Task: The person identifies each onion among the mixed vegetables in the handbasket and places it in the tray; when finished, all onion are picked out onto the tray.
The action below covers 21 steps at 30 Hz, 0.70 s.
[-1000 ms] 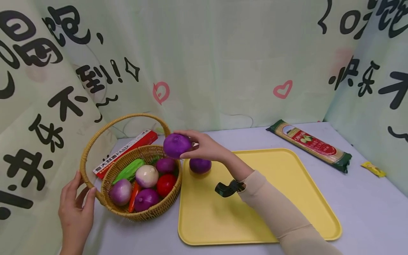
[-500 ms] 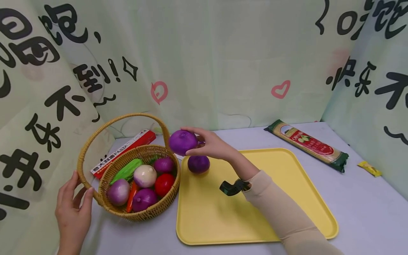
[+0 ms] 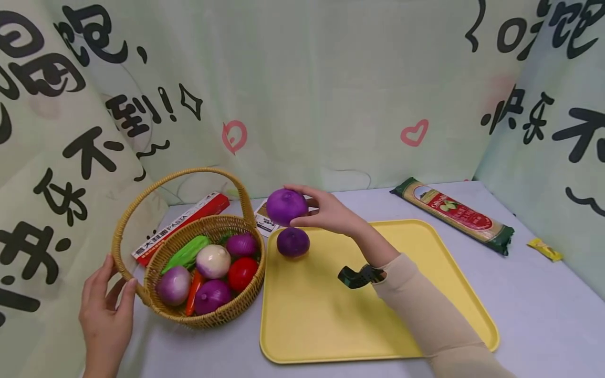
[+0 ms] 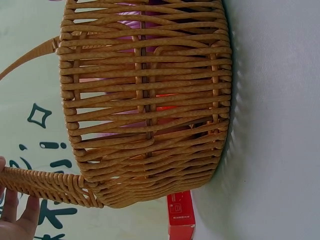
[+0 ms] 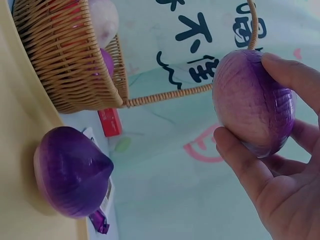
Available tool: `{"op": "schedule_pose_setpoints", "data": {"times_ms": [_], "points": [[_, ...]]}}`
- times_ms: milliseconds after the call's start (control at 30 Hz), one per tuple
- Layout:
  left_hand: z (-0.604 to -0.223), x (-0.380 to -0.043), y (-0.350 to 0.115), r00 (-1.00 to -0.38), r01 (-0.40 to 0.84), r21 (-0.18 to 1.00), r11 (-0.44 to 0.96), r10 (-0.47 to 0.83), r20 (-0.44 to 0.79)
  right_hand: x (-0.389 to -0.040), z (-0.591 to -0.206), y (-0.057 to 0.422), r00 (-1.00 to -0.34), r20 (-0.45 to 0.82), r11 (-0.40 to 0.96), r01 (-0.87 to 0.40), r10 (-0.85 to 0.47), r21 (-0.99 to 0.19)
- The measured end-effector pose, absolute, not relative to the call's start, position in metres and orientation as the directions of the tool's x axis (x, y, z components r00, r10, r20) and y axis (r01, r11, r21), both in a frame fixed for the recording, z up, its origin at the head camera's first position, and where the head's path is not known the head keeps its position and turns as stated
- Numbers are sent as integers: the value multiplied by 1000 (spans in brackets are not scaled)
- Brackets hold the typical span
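My right hand (image 3: pixel 326 211) pinches a purple onion (image 3: pixel 285 207) between thumb and fingers, above the far left part of the yellow tray (image 3: pixel 368 315). Its pale side shows in the right wrist view, where the onion (image 5: pixel 250 105) is off the table. Below it, a second, darker purple onion (image 3: pixel 293 242) sits on the tray. My left hand (image 3: pixel 106 310) grips the foot of the handle of the wicker basket (image 3: pixel 231 310) at its left side. Inside the basket are several onions, a tomato (image 3: pixel 242 274), an orange-red carrot-like piece (image 3: pixel 194 293) and a green vegetable (image 3: pixel 186 253).
Behind the basket lies a red and white pasta box (image 3: pixel 208 207). A white printed card (image 3: pixel 264 218) lies between basket and tray. At the back right are a noodle packet (image 3: pixel 454 212) and a small yellow wrapper (image 3: pixel 545 249). Printed curtains (image 3: pixel 307 105) stand around the table.
My right hand has carried the onion rightward, from beside the basket's rim to above the tray's onion. The white card has come into sight. My left hand stays on the handle.
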<state>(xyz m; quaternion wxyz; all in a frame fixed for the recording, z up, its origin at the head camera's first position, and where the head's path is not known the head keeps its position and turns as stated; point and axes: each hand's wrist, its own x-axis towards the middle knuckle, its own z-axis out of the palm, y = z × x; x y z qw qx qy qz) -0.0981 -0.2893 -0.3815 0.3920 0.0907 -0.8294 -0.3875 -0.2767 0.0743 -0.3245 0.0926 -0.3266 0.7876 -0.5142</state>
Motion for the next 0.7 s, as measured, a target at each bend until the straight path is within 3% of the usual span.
{"op": "schedule_pose_setpoints", "data": {"times_ms": [700], "points": [[-383,-98,-291,-684,144,717,682,-455,570,-280,-335,106,-810,170,292,-386,-561,-875]]}}
